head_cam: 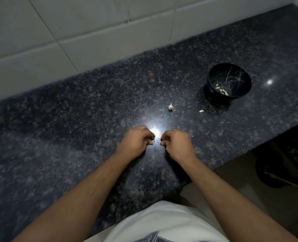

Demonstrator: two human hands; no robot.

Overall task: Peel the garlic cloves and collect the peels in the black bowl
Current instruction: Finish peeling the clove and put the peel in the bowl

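Both hands low over dark speckled counter, close together, fingertips facing across bright glare spot. Left hand: fingers curled, pinching small pale object at tips, too washed out to identify. Right hand: fingers curled inward; contents not discernible. Garlic piece on counter beyond hands, well apart. Loose peel on counter near bowl base. Black bowl at far right, gold-veined inside, holding pale peels. White tiled wall behind counter.

Both forearms extended forward; left hand and right hand near each other, fingers curled, fingertips facing.
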